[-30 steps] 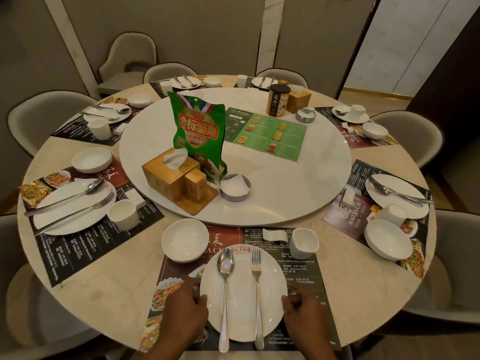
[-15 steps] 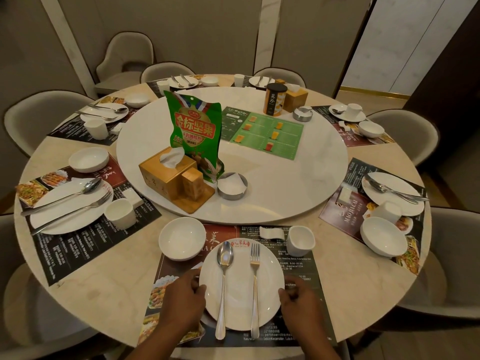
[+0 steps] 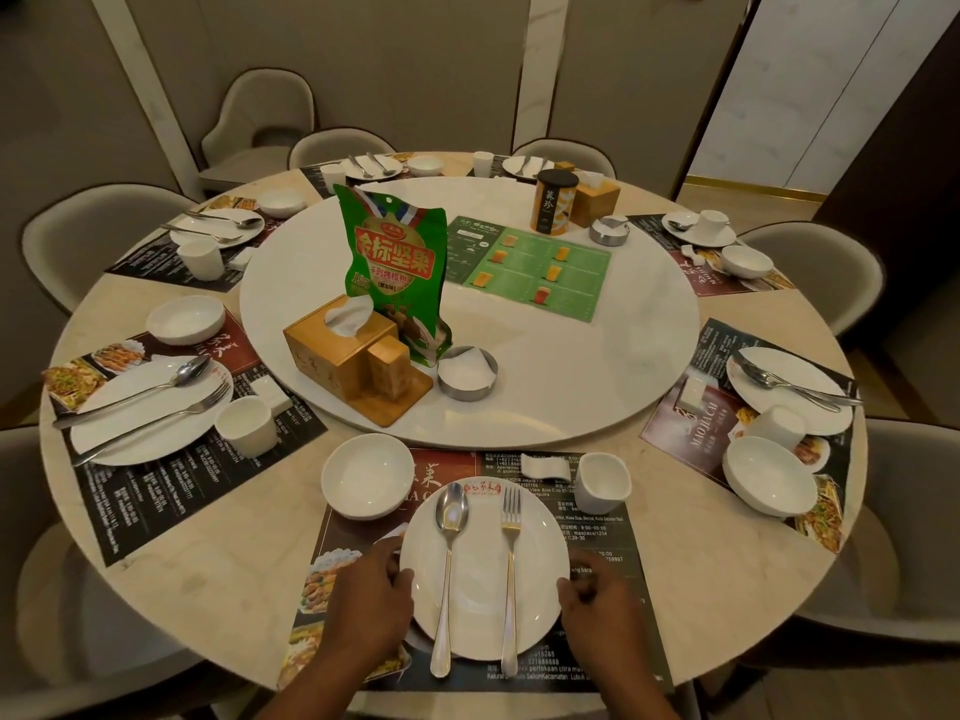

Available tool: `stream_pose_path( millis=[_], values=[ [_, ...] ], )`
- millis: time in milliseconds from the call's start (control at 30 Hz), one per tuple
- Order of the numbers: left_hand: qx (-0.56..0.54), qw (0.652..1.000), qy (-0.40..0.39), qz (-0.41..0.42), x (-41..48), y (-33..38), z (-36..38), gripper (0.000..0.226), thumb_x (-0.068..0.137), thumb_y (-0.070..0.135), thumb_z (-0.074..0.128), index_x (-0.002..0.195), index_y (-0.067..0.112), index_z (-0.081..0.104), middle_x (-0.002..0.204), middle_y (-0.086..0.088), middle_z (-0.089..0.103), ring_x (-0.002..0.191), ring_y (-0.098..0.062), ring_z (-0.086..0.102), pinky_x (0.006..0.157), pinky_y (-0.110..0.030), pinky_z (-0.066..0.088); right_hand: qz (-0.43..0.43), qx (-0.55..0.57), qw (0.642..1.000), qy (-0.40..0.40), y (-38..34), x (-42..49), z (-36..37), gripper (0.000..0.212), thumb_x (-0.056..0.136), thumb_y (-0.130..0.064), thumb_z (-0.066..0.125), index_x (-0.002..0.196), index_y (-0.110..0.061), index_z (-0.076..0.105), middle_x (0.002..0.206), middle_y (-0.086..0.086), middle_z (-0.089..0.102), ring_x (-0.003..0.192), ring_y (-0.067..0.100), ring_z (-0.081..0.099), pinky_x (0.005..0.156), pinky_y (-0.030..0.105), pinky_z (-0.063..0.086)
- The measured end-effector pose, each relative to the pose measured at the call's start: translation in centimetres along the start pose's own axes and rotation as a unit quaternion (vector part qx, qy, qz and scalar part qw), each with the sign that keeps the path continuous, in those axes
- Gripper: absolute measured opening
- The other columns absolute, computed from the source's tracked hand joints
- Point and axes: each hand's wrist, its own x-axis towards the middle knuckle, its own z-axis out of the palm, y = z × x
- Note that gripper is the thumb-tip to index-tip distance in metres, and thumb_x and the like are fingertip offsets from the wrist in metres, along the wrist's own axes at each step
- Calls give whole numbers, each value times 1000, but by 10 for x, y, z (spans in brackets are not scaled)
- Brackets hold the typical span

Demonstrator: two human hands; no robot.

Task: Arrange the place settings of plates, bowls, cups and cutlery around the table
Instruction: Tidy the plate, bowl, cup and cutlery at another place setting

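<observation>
At the bottom centre of the frame, our left hand and right hand grip opposite sides of the round white ceramic plate, fingers curled onto its rim. It lies on the dark printed placemat, carrying a steel spoon and a steel fork side by side.

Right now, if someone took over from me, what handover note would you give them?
Hands: left hand and right hand each grip the near plate by its rim.
Things: spoon and fork lie parallel on it; bowl behind-left, cup behind-right.
Done: this setting looks arranged.
Left: probably the right-side plate, whose cutlery lies crossed.
</observation>
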Motion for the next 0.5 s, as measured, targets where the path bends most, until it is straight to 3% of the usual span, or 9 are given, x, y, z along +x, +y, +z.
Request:
stream_pose_path(
  millis=[100, 300, 500],
  values=[
    [7, 1000, 1, -2, -1, 0, 1, 38, 92, 16, 62, 130, 22, 60, 117, 1, 70, 105, -18, 64, 91, -32, 50, 0, 2, 1000, 0, 1, 0, 0, 20, 88, -18, 65, 103, -32, 63, 75, -7, 69, 76, 9, 64, 66, 28, 47],
    [3, 1000, -4, 3, -4, 0, 0, 39, 93, 16, 62, 131, 22, 58, 117, 1, 69, 107, -18, 64, 92, -34, 50, -5, 8, 1000, -13, 5, 0, -3, 21, 89, -21, 65, 106, -33, 63, 79, -9, 71, 81, 10, 65, 72, 31, 50],
    [3, 999, 29, 39, -18, -4, -7, 22, 86, 21, 70, 108, 24, 68, 100, 6, 71, 94, -11, 66, 79, -21, 45, -27, -29, 998, -39, 13, -13, -19, 24, 88, -19, 65, 108, -31, 59, 83, -7, 69, 78, 5, 63, 62, 20, 44]
  ],
)
